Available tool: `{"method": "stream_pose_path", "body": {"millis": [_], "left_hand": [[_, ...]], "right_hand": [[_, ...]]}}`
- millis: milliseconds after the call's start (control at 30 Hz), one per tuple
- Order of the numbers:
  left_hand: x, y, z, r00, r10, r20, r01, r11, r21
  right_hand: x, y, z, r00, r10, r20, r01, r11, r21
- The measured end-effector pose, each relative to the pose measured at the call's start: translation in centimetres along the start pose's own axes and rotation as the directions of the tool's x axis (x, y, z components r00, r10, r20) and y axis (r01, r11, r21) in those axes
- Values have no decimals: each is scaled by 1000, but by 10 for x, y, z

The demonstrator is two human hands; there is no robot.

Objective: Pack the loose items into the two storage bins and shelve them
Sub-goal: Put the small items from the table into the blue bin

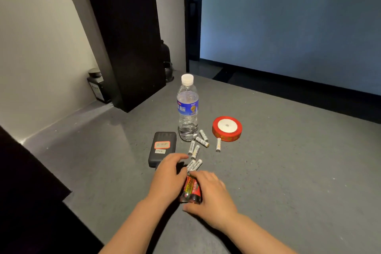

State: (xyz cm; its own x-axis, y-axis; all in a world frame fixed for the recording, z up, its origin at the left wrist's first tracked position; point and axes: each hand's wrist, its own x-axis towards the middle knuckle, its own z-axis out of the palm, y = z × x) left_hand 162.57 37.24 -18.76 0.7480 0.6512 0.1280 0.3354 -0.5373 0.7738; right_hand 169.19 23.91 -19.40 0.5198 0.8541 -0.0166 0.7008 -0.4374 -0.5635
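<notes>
Grey surface [278, 171] carries the loose items. Right hand [212, 198] curls its grip round the red batteries [190, 190]; left hand [168, 173] rests fingers beside them. Gathering step; no bins visible, so locating one seems next.

Pair of red-and-black cylindrical batteries [190, 190] between left hand [167, 175] and right hand [210, 194]; small white cylindrical batteries [195, 150] just beyond the fingertips; black rectangular power bank [162, 148] left of them; clear plastic water bottle [187, 109] behind; red ribbon spool [227, 129] right of it
</notes>
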Motion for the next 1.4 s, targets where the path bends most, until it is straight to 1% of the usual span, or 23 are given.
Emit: {"method": "stream_pose_path", "body": {"millis": [67, 133, 200, 267, 367, 533, 600, 733, 833, 933, 967, 1033, 1133, 1200, 1267, 1333, 1400], "left_hand": [[12, 6, 3, 999, 17, 44, -20, 998, 60], [21, 9, 4, 990, 23, 137, -44, 988, 151], [28, 7, 3, 959, 62, 276, -133, 961, 244], [33, 3, -1, 910, 99, 402, -234, 924, 301], [39, 1, -8, 853, 90, 514, -280, 910, 306], [45, 8, 0, 760, 99, 642, -383, 866, 320], [47, 9, 6, 746, 92, 659, -399, 854, 333], [48, 7, 12, 769, 112, 629, -412, 839, 354], [48, 5, 10, 799, 116, 590, -397, 839, 373], [39, 16, 9, 851, 171, 496, -380, 853, 357], [35, 23, 9, 872, 208, 443, -375, 865, 334], [25, 49, 17, 886, 309, 345, -400, 886, 234], [7, 105, 45, 847, 447, 287, -477, 878, 44], [-10, 147, 68, 800, 513, 310, -524, 850, -54], [-30, 185, 92, 749, 561, 353, -549, 823, -143], [-49, 214, 114, 706, 595, 384, -551, 802, -230], [-67, 238, 138, 668, 626, 403, -544, 780, -309]], "right_hand": [[0, 3, 5, 999, 9, -46, -10, 1000, -24], [-7, 13, 1, 996, 25, -90, -28, 999, -34], [-18, 29, -7, 988, 63, -139, -67, 997, -23], [-29, 47, -16, 980, 91, -178, -99, 994, -36], [-40, 63, -26, 967, 130, -220, -146, 988, -59], [-43, 62, -27, 961, 157, -227, -171, 984, -43], [-43, 62, -27, 960, 166, -225, -180, 983, -39], [-43, 62, -29, 963, 178, -204, -189, 982, -33], [-43, 63, -34, 958, 207, -200, -214, 977, -12], [-53, 64, -52, 929, 246, -276, -240, 969, 57], [-58, 62, -61, 914, 249, -319, -236, 968, 79], [-78, 59, -87, 865, 273, -421, -239, 962, 133], [-119, 57, -129, 753, 328, -570, -254, 945, 207], [-156, 61, -156, 669, 371, -644, -297, 928, 226], [-198, 67, -180, 601, 404, -690, -362, 907, 216], [-237, 76, -196, 539, 438, -720, -438, 875, 205], [-274, 85, -203, 452, 480, -752, -506, 832, 227]]}}
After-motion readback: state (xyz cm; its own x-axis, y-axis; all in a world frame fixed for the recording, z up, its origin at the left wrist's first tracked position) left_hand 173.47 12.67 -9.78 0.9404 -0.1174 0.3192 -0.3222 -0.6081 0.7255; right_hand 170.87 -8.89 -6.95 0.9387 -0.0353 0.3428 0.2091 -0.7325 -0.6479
